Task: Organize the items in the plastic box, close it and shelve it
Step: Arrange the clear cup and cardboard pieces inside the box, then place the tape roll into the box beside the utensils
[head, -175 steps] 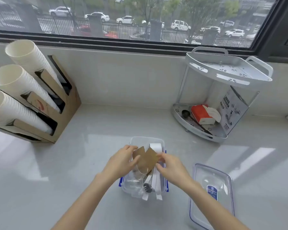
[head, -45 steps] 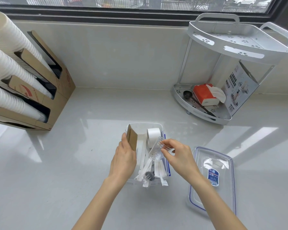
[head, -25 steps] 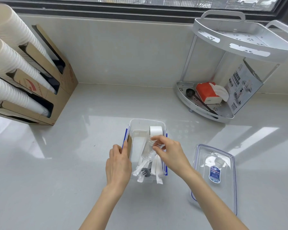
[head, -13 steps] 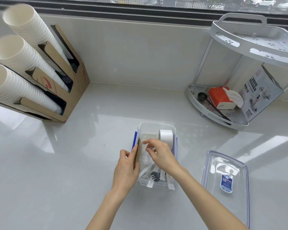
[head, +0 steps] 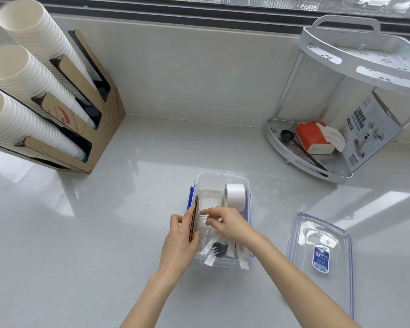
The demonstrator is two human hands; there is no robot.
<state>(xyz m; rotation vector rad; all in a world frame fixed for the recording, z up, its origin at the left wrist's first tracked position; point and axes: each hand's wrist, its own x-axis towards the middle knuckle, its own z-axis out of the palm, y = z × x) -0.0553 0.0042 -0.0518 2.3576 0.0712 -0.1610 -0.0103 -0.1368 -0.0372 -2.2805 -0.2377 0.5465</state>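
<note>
The clear plastic box (head: pixel 220 179) with blue clips sits open on the counter in front of me. Inside it stand a white tape roll (head: pixel 234 196) at the far right and a white tray piece (head: pixel 208 197) at the far left. Wrapped cutlery and a black fork (head: pixel 217 249) lie at the near end. My left hand (head: pixel 180 242) presses a brown cardboard sleeve (head: pixel 193 218) upright against the box's left wall. My right hand (head: pixel 227 223) pinches a small clear plastic cup (head: pixel 202 229) down beside the sleeve. The box's clear lid (head: pixel 320 254) lies flat to the right.
A cardboard dispenser (head: pixel 90 119) with three stacks of white paper cups stands at the back left. A white two-tier corner shelf (head: pixel 341 95) at the back right holds an orange tissue pack (head: pixel 311 137), a black spoon and a printed box on its lower tier.
My right hand has carried the clear cup from the right side of the box to its left, next to the cardboard sleeve. My left hand has kept the sleeve against the left wall.
</note>
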